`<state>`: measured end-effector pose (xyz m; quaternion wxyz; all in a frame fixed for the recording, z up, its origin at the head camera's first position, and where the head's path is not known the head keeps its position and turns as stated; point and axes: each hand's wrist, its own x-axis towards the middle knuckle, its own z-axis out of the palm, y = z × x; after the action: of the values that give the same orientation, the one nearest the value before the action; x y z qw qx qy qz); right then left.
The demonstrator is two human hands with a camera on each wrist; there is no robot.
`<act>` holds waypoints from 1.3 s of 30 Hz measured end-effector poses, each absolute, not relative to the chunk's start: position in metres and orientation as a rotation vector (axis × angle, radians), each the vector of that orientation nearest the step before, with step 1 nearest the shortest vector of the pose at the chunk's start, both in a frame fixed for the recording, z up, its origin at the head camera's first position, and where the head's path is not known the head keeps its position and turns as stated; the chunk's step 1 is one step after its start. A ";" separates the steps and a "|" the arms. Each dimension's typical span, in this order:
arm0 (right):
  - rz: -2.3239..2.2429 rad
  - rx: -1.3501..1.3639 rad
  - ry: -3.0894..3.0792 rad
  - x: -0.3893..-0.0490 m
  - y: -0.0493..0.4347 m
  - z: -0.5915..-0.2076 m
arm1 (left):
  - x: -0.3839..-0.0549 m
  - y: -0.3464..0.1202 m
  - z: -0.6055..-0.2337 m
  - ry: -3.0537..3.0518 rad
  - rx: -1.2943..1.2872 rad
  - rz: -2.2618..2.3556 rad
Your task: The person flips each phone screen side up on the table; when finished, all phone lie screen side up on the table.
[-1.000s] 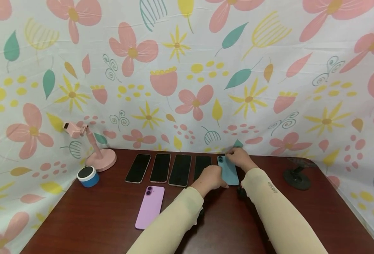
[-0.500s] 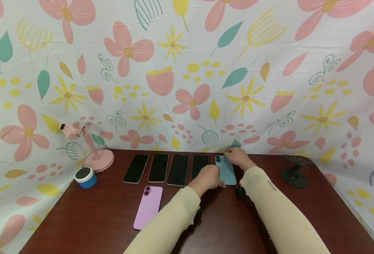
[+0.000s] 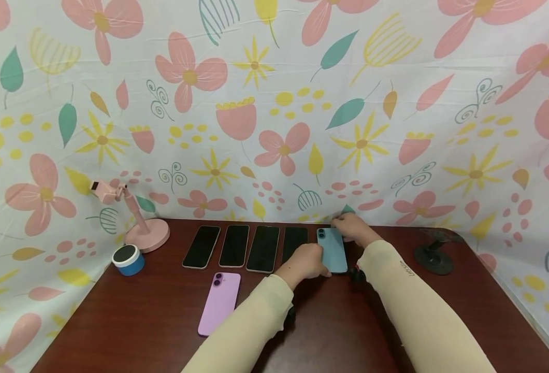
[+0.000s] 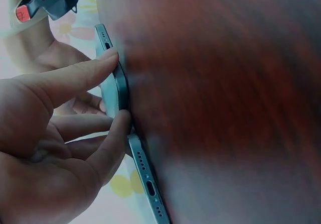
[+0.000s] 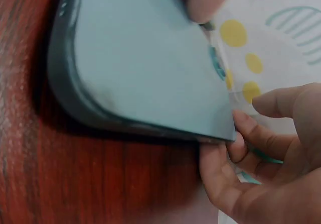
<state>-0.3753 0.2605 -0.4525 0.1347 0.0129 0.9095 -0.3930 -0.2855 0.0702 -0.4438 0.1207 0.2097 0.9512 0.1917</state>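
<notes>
A light-blue smartphone point(image 3: 333, 255) lies back side up on the dark-red table, at the right end of a row of phones. My left hand point(image 3: 305, 263) pinches its near left corner; in the left wrist view the thumb point(image 4: 88, 78) is on the bottom edge and a finger sits at the corner. At the phone's far right side is my right hand point(image 3: 355, 230). In the right wrist view, its curled fingers point(image 5: 218, 166) touch the side edge, while the thumb point(image 5: 276, 103) stays apart. The left hand partly covers a neighbouring black-screened phone point(image 3: 295, 239).
Further left, black-screened phones point(image 3: 263, 249) continue the row. Nearer me lies a purple phone point(image 3: 219, 304), camera side up. A pink stand point(image 3: 147, 235) and a blue-and-white round jar point(image 3: 128, 260) are at left; a dark round-based stand point(image 3: 434, 258) is at right. Patterned cloth hangs behind.
My right hand has shifted slightly to the right along the light-blue smartphone's far side. My left hand stays at the near corner, and the phones have hardly moved.
</notes>
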 end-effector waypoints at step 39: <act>-1.534 -0.089 2.140 -0.365 0.289 -0.434 | -0.289 0.056 -0.444 2.507 0.547 0.802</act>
<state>-0.3648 0.2886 -0.4344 0.2509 -0.0326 0.7863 -0.5636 -0.2892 0.0564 -0.4439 0.2245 0.1982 0.9088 0.2906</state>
